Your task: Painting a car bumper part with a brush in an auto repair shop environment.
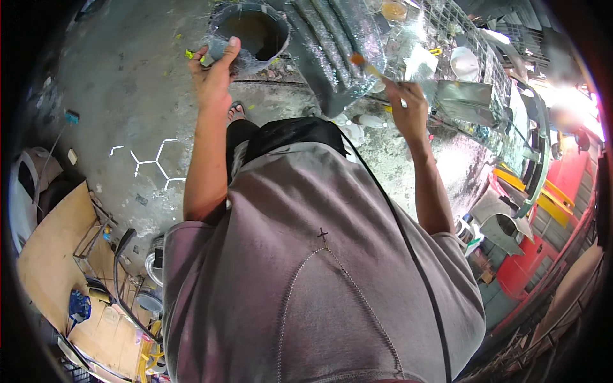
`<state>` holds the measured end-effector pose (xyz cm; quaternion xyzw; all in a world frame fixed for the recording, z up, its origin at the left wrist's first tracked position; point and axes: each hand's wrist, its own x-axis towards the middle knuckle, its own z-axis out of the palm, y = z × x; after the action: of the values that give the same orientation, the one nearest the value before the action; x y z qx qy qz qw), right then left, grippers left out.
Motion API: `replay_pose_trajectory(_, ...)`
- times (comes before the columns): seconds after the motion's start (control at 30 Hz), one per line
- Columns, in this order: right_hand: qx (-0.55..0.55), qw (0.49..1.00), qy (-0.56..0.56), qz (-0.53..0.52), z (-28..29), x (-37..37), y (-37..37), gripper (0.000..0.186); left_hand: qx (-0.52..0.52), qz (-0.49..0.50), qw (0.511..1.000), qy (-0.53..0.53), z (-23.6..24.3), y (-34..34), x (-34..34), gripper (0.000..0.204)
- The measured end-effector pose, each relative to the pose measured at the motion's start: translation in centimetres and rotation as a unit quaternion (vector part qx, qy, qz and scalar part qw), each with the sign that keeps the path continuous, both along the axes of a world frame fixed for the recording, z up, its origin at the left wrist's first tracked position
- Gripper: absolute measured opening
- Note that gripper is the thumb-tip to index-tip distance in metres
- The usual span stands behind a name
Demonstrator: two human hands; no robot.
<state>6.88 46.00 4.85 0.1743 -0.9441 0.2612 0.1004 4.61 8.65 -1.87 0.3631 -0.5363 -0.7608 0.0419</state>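
Observation:
My left hand (216, 75) grips the near-left rim of a round, pale, worn tub (257, 64), thumb on its side. Dark brownish liquid (254, 33) lies inside. In my right hand (407, 105) is a paintbrush (370, 66), pinched by its light handle. Its orange-brown tip points left, over the right side of a long ridged panel (335, 48). The panel looks glossy and grey, with raised ribs running along its length. Whether the bristles touch it I cannot tell. The tub stands just left of the panel.
Right of the panel are a wire grid (447, 22), a white bowl-like container (464, 64) and a box-shaped sheet piece (469, 99). Crumpled pale scraps (367, 121) lie before the panel. A plywood sheet (51, 236) is at the left, red panels (527, 265) at the right.

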Motion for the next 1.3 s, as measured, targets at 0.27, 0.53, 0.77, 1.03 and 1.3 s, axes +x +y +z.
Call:
replay_pose_trajectory(0.27, 0.081, 0.987, 0.082, 0.112, -2.6, -8.7, -17.7, 0.016, 0.038, -0.013, 0.999, -0.007, 0.6, 0.8, -0.6, 0.077)
replay_pose_trajectory(0.53, -0.301, 0.902, -0.281, -0.134, -4.8, -8.7, -15.0, 0.020, 0.043, -0.030, 0.998, -0.018, 0.8, 0.1, 0.0, 0.075)
replay_pose_trajectory(0.77, -0.583, 0.756, -0.235, -0.184, -6.7, -6.8, -6.7, 0.016, 0.051, -0.036, 0.998, -0.011, 0.6, -0.4, -0.3, 0.077)
replay_pose_trajectory(1.03, -0.392, 0.833, -0.172, -0.350, -9.6, 1.7, -1.2, 0.020, 0.073, -0.047, 0.996, -0.010, -0.1, -2.7, -0.3, 0.091)
replay_pose_trajectory(1.3, -0.477, 0.821, -0.086, -0.302, -9.5, 0.5, -2.8, 0.022, 0.082, -0.089, 0.993, -0.012, 0.2, -3.3, -1.0, 0.079)
